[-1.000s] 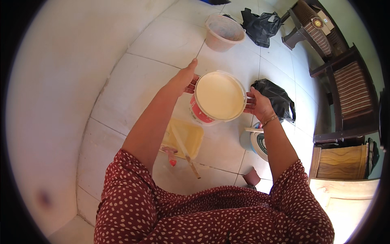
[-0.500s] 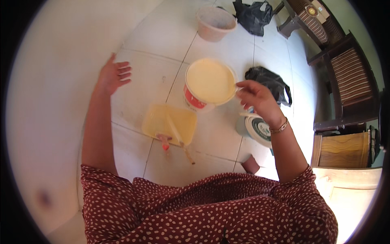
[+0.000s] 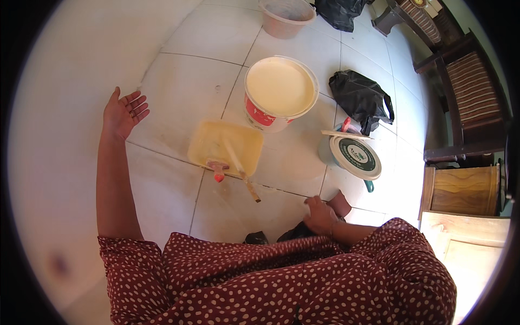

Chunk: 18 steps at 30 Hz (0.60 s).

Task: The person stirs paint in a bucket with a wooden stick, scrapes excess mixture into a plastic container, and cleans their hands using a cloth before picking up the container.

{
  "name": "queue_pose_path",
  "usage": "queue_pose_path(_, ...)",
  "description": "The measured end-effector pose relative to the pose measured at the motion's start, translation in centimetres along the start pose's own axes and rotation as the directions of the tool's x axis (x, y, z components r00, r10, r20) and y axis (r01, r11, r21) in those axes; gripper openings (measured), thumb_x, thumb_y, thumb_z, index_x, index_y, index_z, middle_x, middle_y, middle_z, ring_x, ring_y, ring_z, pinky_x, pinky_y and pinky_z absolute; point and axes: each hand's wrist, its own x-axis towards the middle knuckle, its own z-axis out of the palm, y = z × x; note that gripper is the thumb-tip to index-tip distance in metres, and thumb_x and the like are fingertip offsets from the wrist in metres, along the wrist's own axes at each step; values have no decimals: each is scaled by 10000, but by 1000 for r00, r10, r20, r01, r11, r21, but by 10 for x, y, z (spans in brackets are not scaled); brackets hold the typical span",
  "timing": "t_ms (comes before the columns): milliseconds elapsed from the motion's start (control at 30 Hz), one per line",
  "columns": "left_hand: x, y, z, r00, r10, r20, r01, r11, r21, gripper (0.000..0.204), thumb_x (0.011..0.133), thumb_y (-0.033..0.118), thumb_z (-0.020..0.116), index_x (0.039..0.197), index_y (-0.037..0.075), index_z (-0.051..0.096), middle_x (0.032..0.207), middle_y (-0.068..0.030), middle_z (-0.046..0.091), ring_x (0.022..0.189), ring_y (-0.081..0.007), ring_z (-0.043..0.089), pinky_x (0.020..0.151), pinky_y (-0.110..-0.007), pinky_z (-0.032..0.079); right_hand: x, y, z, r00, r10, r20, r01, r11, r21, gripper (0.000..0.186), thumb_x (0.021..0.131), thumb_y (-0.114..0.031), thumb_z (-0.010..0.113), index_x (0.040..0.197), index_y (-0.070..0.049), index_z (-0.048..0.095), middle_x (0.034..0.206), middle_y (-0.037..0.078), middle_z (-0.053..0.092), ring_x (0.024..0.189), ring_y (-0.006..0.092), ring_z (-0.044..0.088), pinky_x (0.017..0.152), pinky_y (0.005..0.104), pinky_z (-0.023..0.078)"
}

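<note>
My left hand (image 3: 125, 114) is held out beside the pale wall, palm turned up, fingers apart and nothing in it. Close to my body, my right hand (image 3: 320, 215) is lowered beside a reddish-brown block (image 3: 339, 205); its fingers are loosely bent and apart, with nothing visible in them. A black item (image 3: 297, 232) lies partly under that hand. Ahead stands a white bucket (image 3: 260, 115) with a red label, full of cream-coloured paint. Before it lies a yellowish tray (image 3: 203, 146), with a wooden stick (image 3: 235, 158) and a red-tipped tool (image 3: 218, 169) resting across it.
To the right is a lidded bucket (image 3: 356, 157) with a thin stick (image 3: 346, 134) on top. Behind it lies a black plastic bag (image 3: 360, 97). A basin (image 3: 286, 24) and another black bag (image 3: 340, 13) are farther off. Wooden furniture (image 3: 468, 103) lines the right side; the wall (image 3: 65, 151) borders the left.
My right hand has left the paint bucket's rim and dropped back toward my body. My left hand has shifted left and turned its palm up. The view has tilted slightly downward.
</note>
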Motion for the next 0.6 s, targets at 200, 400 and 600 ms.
queue_pose_path(200, -1, -2, 20, 995, -6, 104, 0, 998, 55, 637, 960, 496, 324, 1237, -60, 462, 1185, -184, 512, 1059, -277, 513, 953, -411, 446, -43, -8, 26, 927, -316, 204, 332, 942, -52, 601, 714, -262, 650, 1226, -32, 436, 1119, 196, 464, 965, 370, 563, 843, 456, 480)
queue_pose_path(400, 0, 3, 30, 987, 6, 162, -10, 1000, 23, 594, 961, 486, 338, 1161, -48, 505, 1111, -162, 555, 992, -274, 547, 908, -411, 474, -43, 17, 41, 912, -264, 314, 335, 921, -199, 408, 762, -175, 584, 1136, -33, 510, 1067, 184, 500, 952, 357, 581, 783, 443, 503)
queue_pose_path(600, -7, 4, 35, 988, 22, 151, -26, 999, 25, 529, 956, 444, 401, 1132, -40, 519, 1077, -159, 568, 975, -275, 555, 894, -415, 485, -17, 37, 43, 904, -215, 369, 297, 937, -181, 227, 735, -118, 567, 930, -14, 617, 944, 188, 582, 899, 367, 609, 789, 438, 507)
